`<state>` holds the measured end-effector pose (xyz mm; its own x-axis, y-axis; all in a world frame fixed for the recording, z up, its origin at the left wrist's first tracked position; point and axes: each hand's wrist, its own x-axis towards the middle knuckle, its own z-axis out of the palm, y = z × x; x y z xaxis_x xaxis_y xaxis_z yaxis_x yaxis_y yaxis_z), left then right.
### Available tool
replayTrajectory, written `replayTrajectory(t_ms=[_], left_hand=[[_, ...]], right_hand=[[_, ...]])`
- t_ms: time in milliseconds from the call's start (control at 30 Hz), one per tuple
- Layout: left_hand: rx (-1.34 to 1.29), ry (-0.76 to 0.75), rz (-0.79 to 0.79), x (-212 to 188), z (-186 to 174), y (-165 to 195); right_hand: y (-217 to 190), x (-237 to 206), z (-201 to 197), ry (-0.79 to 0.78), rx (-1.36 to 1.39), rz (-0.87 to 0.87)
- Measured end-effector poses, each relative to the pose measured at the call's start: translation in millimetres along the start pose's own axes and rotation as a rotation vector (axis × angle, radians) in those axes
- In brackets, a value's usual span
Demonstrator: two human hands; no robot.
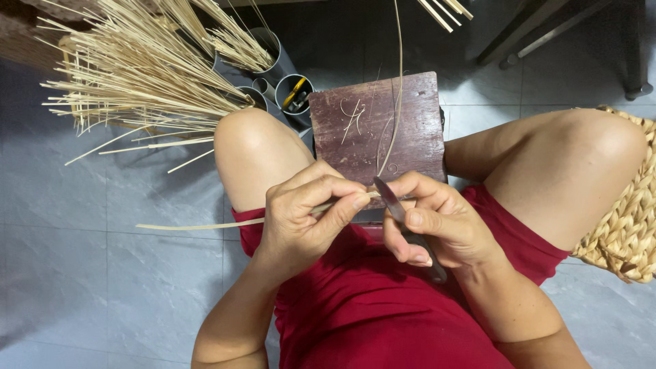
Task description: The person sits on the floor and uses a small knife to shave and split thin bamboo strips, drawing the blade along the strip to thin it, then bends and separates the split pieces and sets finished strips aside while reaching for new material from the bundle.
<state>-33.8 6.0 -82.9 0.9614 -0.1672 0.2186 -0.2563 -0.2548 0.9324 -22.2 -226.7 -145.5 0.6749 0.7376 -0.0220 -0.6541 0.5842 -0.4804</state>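
Two bare hands work close together in the middle of the head view, over a lap in red cloth [383, 307].

From the head camera, the left hand [307, 212] has its fingers curled tight around a thin pale strip [198, 225]. The thumb and first finger pinch it near the tip. The strip runs out from that hand toward 9 o'clock, long and flat, and hangs over the grey floor [102, 273].

The right hand [437, 222] is just beside the left one, at its 3 o'clock. Its fingers are wrapped shut around a small knife [403, 219]. The dark blade points up toward 11 o'clock and meets the strip right where the left thumb presses. The handle end pokes out below the hand, toward 5 o'clock.

At 12 o'clock from the hands sits a dark red wooden block [410, 116], between the two bare knees. Thin curly shavings [352, 119] lie on top of it. One more long thin strip [398, 68] rises from the block and goes up out of view.

At 10 o'clock, far from the hands, a big bunch of pale sticks [137, 75] fans out. Beside it, some round grey tubes [294, 92] stand, and one holds a tool with yellow on it.

At 3 o'clock, past the right knee, is a woven seat [625, 232].
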Motion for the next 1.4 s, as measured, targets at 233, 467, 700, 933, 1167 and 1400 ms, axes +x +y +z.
replayTrajectory(t_ms=[233,467,700,933,1167,1400], left_hand=[[0.053,0.064,0.018,0.3,3.7,3.7],[0.238,0.139,0.101,-2.0,7.6,4.5],[0.305,0.236,0.106,-4.6,18.8,5.9],[0.278,0.247,0.131,-7.5,20.3,6.4],[0.247,0.258,0.128,-11.4,20.4,8.6],[0.269,0.270,0.158,-13.8,21.2,9.4]], right_hand=[[4.9,3.4,4.6,0.037,0.058,-0.011],[14.7,5.8,6.0,0.075,0.141,-0.033],[16.4,2.7,14.2,0.087,0.149,-0.044],[17.4,1.4,20.9,0.068,0.139,-0.050],[18.5,0.4,27.1,0.074,0.104,-0.065],[20.0,0.5,31.4,0.104,0.089,-0.067]])
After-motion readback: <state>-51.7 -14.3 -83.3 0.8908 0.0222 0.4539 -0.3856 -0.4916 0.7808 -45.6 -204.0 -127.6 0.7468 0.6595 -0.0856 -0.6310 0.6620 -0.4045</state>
